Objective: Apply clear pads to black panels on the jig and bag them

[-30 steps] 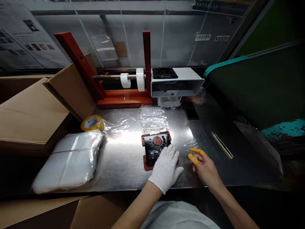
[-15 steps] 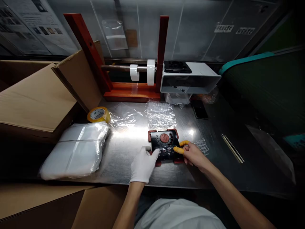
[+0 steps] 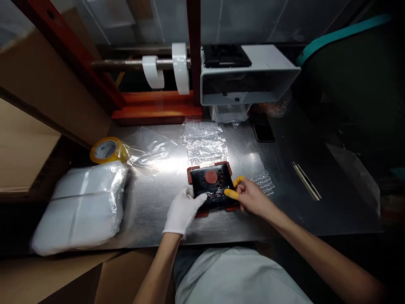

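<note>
A black plastic part (image 3: 211, 183) with a round red centre lies on a red-brown base in the middle of the steel table (image 3: 152, 202). My left hand (image 3: 182, 210), in a white glove, grips its near left edge. From the right, my right hand (image 3: 249, 197), bare with yellow finger cots on thumb and forefinger, pinches the part's right edge. Both hands are closed on the part.
Bubble wrap (image 3: 204, 145) lies just behind the part, and a small piece (image 3: 262, 182) to its right. A stack of clear bags (image 3: 80, 207), a yellow tape roll (image 3: 106, 150) and cardboard boxes (image 3: 28, 126) are at left. Behind stand a red tape stand (image 3: 158, 105), a white device (image 3: 247, 76), a phone (image 3: 261, 126); thin sticks (image 3: 305, 180) at right.
A second ago my left hand lay on the part and my right hand hovered free. Both then took hold of the part's sides. The view has moved closer and lower.
</note>
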A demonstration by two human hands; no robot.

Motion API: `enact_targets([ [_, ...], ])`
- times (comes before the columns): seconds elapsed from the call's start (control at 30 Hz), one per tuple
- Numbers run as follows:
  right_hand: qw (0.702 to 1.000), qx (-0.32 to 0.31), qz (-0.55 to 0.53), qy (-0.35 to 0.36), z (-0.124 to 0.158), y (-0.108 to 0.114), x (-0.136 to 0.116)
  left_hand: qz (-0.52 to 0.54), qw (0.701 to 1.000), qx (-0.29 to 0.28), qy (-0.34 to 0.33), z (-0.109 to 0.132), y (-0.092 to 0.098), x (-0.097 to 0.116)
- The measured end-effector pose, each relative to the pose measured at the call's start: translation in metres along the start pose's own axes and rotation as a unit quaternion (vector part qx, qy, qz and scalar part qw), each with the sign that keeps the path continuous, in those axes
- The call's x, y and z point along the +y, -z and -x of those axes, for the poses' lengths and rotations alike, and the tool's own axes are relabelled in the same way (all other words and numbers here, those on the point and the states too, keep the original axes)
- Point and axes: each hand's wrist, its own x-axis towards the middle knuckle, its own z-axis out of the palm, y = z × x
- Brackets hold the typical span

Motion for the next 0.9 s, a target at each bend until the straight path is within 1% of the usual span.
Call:
enact_targets([
  [0.07, 1.000, 0.010, -0.008, 0.004, 0.001, -0.002, 0.005, -0.017, 1.000, -0.001, 0.003, 0.004, 0.002, 0.006],
  [0.17, 1.000, -0.013, -0.006, -0.027, -0.001, -0.003, 0.001, -0.044, 0.999, 0.003, 0.004, 0.008, 0.006, 0.014],
  [0.23, 0.998, -0.008, 0.043, -0.040, -0.003, -0.003, -0.008, -0.055, 0.998, 0.009, 0.004, 0.010, 0.006, 0.018],
  [0.37, 0.985, 0.017, 0.167, -0.035, -0.005, -0.002, -0.025, -0.098, 0.994, 0.027, 0.030, 0.014, 0.004, 0.026],
  [0.47, 0.978, 0.008, 0.205, -0.038, -0.007, -0.002, -0.030, -0.115, 0.992, 0.029, 0.040, 0.015, 0.001, 0.029],
  [0.6, 0.979, -0.010, 0.199, -0.036, -0.011, -0.002, -0.026, -0.097, 0.994, 0.013, 0.041, 0.011, 0.000, 0.029],
  [0.73, 0.982, -0.011, 0.186, -0.011, -0.010, 0.000, -0.024, -0.074, 0.996, 0.020, 0.038, 0.009, 0.001, 0.028],
  [0.8, 0.985, -0.013, 0.173, -0.006, -0.008, 0.000, -0.024, -0.048, 0.998, 0.018, 0.029, 0.008, 0.002, 0.026],
  [0.9, 0.991, -0.007, 0.134, -0.016, -0.007, 0.000, -0.024, 0.011, 1.000, 0.015, 0.002, 0.007, 0.002, 0.019],
])
